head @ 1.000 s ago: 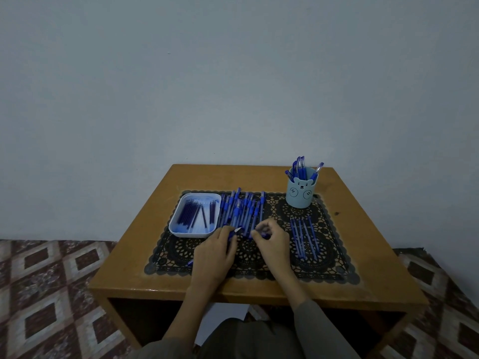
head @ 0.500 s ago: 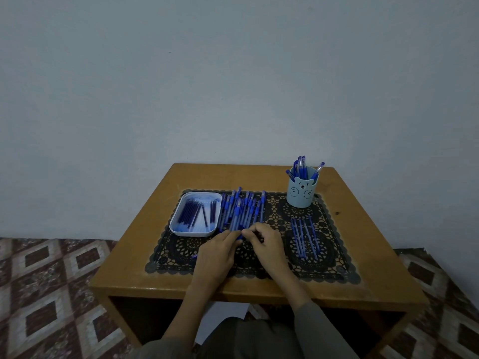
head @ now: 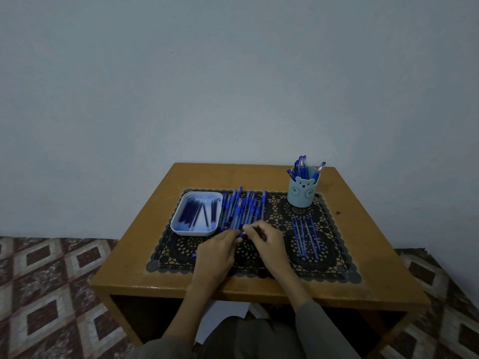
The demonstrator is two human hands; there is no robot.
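Note:
A pile of blue pens (head: 242,209) lies on the black lace mat (head: 274,213) in the middle of the wooden table (head: 363,237). My left hand (head: 216,253) and my right hand (head: 265,240) meet at the pile's near end. Between their fingertips they pinch one blue pen (head: 240,235), of which only a short bit shows. A white tray (head: 176,224) with dark blue refills sits to the left of the pile. Several thin blue refills (head: 305,235) lie in a row on the mat to the right.
A light blue bear-faced cup (head: 302,193) with several capped pens stands at the back right of the mat. A plain wall rises right behind the table. Patterned floor tiles (head: 46,294) flank it on both sides. My lap fills the bottom edge.
Both hands have drawn together at the near end of the pile. The right hand has shifted left toward the left hand, and the pen is held shorter between the fingertips.

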